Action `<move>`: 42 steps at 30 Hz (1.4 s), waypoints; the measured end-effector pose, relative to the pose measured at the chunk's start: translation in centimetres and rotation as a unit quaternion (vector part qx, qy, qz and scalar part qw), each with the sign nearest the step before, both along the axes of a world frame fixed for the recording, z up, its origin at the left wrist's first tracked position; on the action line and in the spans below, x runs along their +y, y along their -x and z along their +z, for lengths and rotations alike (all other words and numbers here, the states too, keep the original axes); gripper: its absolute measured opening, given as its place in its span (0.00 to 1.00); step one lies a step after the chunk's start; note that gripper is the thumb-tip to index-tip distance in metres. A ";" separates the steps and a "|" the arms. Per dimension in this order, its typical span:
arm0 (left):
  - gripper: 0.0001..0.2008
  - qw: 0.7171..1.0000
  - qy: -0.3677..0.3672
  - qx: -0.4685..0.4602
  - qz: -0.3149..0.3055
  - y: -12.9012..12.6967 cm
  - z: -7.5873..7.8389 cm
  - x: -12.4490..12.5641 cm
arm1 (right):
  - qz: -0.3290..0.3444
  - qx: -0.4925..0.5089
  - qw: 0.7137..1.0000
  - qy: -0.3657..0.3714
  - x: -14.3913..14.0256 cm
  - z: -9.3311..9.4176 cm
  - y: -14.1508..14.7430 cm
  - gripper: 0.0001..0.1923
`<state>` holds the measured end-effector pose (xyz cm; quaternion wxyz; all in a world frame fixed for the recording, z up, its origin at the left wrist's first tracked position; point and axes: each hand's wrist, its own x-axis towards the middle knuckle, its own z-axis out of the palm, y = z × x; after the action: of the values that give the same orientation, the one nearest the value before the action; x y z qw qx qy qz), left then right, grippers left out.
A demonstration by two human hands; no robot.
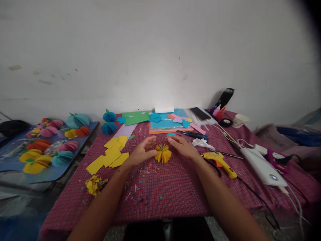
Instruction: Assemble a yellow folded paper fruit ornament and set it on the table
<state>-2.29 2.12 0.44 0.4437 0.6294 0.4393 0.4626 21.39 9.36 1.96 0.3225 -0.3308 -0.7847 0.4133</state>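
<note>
A small yellow folded-paper pumpkin (163,154) with a bit of green at its top sits on the checked red tablecloth (173,197). My left hand (143,151) is at its left side, fingers apart and curved toward it. On the other side my right hand (182,146) is held likewise, fingers extended beside the pumpkin. Neither hand grips it; whether a fingertip touches it I cannot tell. Yellow paper pieces (112,154) lie to the left of my left hand. A yellow glue gun (220,162) rests to the right of my right hand.
Blue paper pumpkins (108,128) stand at the back left, and several colourful ones fill a blue side table (15,167). Crumpled yellow paper (94,185) lies front left. At right are a phone (200,113), tape (226,123), a paper cup (240,120) and a white power bank (263,166) with cables.
</note>
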 end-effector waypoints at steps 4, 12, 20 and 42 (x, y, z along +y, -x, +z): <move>0.28 0.990 -0.087 0.111 -0.020 -1.5 0.2 -0.9 | -0.015 0.004 1.000 0.001 0.2 -0.5 0.3 0.24; 0.27 0.982 -0.109 0.151 0.027 -3.7 0.5 -1.7 | 0.004 0.023 0.998 0.059 0.2 -1.0 0.8 0.28; 0.26 0.989 -0.065 0.126 0.039 -3.8 -0.4 -1.4 | 0.023 0.034 0.995 0.095 0.0 -1.4 1.1 0.31; 0.18 0.995 0.038 0.003 0.093 -2.3 -2.0 0.4 | 0.104 0.030 0.991 0.075 0.1 -1.3 0.5 0.21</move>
<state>0.01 2.47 -1.56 0.4208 0.5696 0.5145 0.4835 20.86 9.48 0.69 0.2754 -0.2586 -0.7713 0.5121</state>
